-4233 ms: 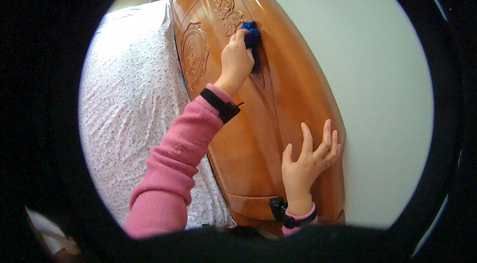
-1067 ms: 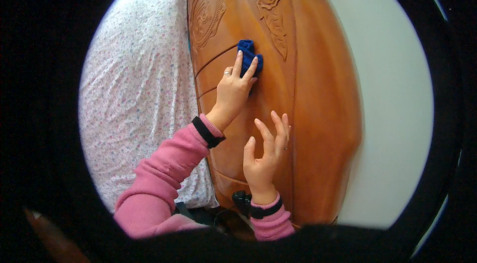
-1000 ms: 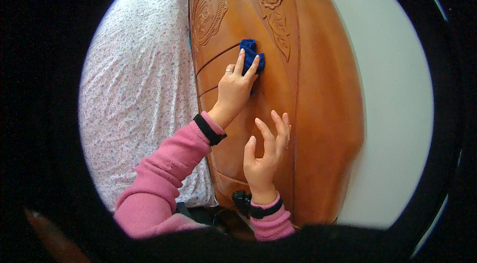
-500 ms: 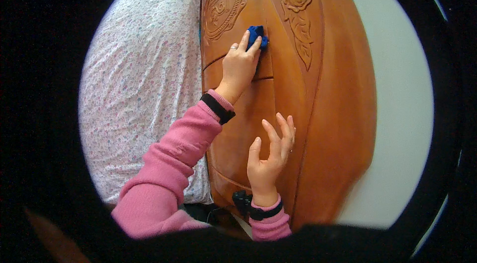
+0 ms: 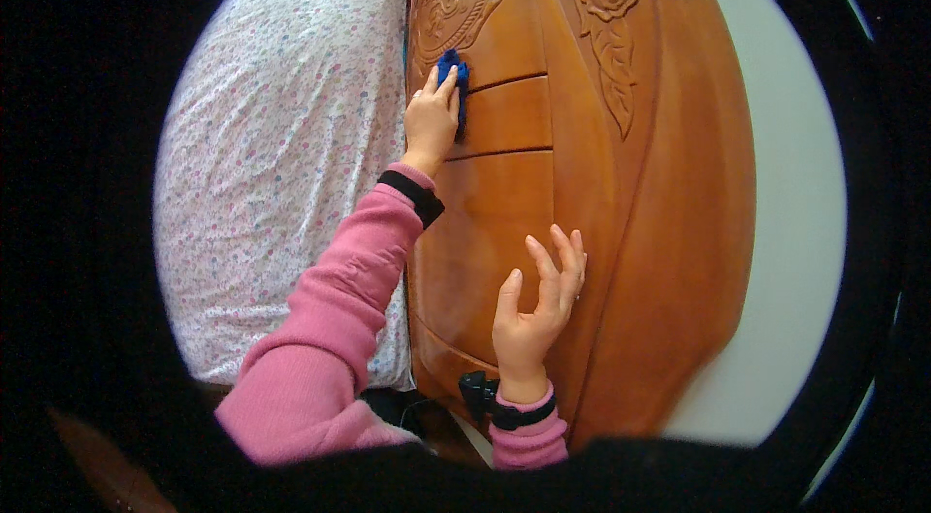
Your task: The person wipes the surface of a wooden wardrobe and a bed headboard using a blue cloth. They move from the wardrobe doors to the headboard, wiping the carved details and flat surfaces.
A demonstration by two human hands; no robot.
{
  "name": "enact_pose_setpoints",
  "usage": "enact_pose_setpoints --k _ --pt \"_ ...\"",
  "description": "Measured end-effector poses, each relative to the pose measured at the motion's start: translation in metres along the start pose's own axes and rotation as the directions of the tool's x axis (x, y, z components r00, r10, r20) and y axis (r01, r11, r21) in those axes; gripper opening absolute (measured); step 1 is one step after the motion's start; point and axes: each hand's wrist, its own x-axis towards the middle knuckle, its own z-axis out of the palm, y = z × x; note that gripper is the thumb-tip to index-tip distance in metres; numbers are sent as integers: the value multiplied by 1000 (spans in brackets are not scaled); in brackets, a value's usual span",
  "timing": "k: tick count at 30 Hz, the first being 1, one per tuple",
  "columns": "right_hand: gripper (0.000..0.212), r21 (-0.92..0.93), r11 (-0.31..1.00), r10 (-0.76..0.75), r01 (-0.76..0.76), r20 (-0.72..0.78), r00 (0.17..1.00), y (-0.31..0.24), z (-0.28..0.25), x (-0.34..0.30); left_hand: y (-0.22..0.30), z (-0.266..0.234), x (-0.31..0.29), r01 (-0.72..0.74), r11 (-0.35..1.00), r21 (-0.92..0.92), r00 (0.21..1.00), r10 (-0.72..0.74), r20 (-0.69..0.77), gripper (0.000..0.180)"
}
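Observation:
My left hand [image 5: 431,118] presses a small blue cloth [image 5: 454,86] against the upper left part of a carved, glossy brown wooden headboard [image 5: 621,222], close to its edge by the mattress. The cloth sticks out above my fingertips. My right hand [image 5: 536,311] lies flat on the lower panel of the headboard, fingers spread, holding nothing. Both arms wear pink sleeves with black cuffs, and a black band sits on the right wrist.
A mattress [image 5: 281,164] under a white sheet with small flowers fills the left side, right against the headboard. A pale wall [image 5: 790,222] runs along the right. Carved leaf and flower reliefs [image 5: 611,48] mark the top of the headboard.
My left hand has slid the blue cloth up and to the left across the wood, toward the edge by the mattress. My right hand stays flat on the lower panel.

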Motion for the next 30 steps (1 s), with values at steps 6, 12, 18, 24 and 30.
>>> enact_pose_setpoints --k 6,12,18,24,30 --pt "40 -3 1000 0 0 11 1000 0 2 -1 -37 5 -17 14 989 147 985 -39 167 52" --pt "41 36 999 13 -14 32 999 2 6 -3 -67 12 -42 111 990 82 960 -128 247 57" --pt "41 43 999 26 -28 45 999 4 9 -7 -95 16 -76 229 972 43 918 -231 324 56" --pt "41 61 998 29 -32 46 999 7 7 -8 -92 10 -70 320 947 -29 897 -293 330 53" --pt "41 85 996 26 -28 32 999 7 2 -11 -64 -14 -50 368 928 -63 868 -319 380 54"
